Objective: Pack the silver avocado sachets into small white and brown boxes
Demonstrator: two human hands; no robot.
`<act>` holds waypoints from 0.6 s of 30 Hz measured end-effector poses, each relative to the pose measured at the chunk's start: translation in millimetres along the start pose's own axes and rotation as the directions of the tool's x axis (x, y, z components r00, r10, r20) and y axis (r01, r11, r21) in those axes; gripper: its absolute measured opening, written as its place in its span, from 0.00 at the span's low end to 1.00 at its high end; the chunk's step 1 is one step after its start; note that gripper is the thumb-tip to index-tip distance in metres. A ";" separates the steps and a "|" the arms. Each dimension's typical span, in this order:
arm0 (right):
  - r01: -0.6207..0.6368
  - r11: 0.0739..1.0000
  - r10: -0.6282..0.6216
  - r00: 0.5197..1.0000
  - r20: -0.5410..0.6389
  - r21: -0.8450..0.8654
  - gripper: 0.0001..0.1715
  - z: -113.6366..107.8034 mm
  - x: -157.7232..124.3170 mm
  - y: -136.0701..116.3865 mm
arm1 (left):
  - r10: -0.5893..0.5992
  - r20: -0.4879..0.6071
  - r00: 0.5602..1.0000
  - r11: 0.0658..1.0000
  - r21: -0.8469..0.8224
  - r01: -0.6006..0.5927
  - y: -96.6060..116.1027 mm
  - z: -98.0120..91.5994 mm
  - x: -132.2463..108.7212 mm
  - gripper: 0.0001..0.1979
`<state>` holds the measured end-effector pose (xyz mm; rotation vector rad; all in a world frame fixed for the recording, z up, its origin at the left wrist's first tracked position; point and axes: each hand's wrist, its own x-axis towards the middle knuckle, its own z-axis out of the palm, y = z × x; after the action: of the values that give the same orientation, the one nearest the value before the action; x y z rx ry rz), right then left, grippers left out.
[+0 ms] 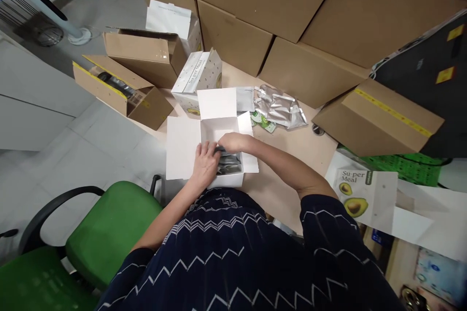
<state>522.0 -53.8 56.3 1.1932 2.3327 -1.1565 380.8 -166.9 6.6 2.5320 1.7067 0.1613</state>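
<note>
Several grey pouches (229, 169) stand in the open white box (226, 182) at the table's (273, 196) near edge. Beyond it are a Su-per Meal carton (197, 75) and silver packets (279, 106). The left hand (206, 161) bends over the box's left side, fingers slightly spread; the right hand (232, 142) reaches in, fingers curled. Whether either grips anything, I cannot tell.

White box (218, 128) with silver-grey pouches (229, 160), below it a navy shirt (251, 252) of white zigzags.
From where I stand, the chair (113, 233) at the lower left is bright green, its armrest (73, 191) black. The stacked cartons (233, 24) at the top are plain brown; the carton (375, 121) at the right has a yellow stripe. Beneath it, one printed box (367, 201) shows green and yellow avocados on white.
</note>
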 end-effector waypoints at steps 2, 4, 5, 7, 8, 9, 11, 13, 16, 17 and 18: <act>0.129 0.985 -0.127 0.992 -0.028 0.111 0.10 -11.8 -14.3 3.4 | 0.006 0.057 0.998 1.000 -0.025 -0.005 -0.9 -1.0 2.6 0.15; 0.291 0.905 -0.249 0.954 -0.168 0.310 0.03 -30.0 -26.5 18.2 | 0.004 0.093 0.996 0.998 -0.056 0.001 -0.9 -3.3 4.1 0.15; 0.338 0.862 -0.237 0.927 -0.290 0.378 0.09 -39.8 -29.1 30.8 | 0.004 0.099 0.995 0.998 -0.070 0.003 -0.6 -4.5 4.3 0.15; 0.283 0.873 -0.024 0.837 -0.546 0.397 0.18 -56.5 -23.7 63.8 | 0.004 0.095 0.995 0.996 -0.084 0.004 0.0 -6.5 3.9 0.15; 0.184 0.915 0.100 0.759 -0.643 0.359 0.21 -61.9 -15.8 82.4 | 0.005 0.091 0.996 0.997 -0.081 0.002 0.3 -7.1 3.4 0.15; 0.061 0.946 0.189 0.691 -0.698 0.317 0.22 -64.9 -5.2 100.8 | 0.011 0.090 0.996 0.997 -0.071 -0.004 0.4 -7.4 2.9 0.16; -0.188 0.959 0.284 0.683 -0.673 0.214 0.25 -63.4 20.5 132.4 | 0.028 0.094 0.995 0.999 -0.049 -0.023 0.1 -7.2 1.9 0.16; -0.352 0.933 0.328 0.762 -0.559 0.067 0.34 -54.5 46.2 153.4 | 0.039 0.101 0.994 0.999 -0.039 -0.035 -0.6 -6.6 1.1 0.16; -0.444 0.888 0.367 0.844 -0.391 -0.124 0.43 -37.2 75.5 166.6 | 0.033 0.111 0.993 0.999 -0.041 -0.029 -1.4 -5.7 0.3 0.16; -0.456 0.875 0.376 0.852 -0.363 -0.163 0.42 -32.2 82.1 168.0 | 0.031 0.114 0.993 0.999 -0.043 -0.027 -1.6 -5.6 -0.1 0.15; -0.466 0.865 0.383 0.854 -0.351 -0.188 0.41 -28.1 87.2 168.5 | 0.031 0.115 0.993 0.999 -0.046 -0.026 -1.6 -5.5 -0.4 0.15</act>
<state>601.7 73.2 -63.3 1.7654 2.1570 -0.5139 378.4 -166.6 11.9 2.4824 1.6071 0.0530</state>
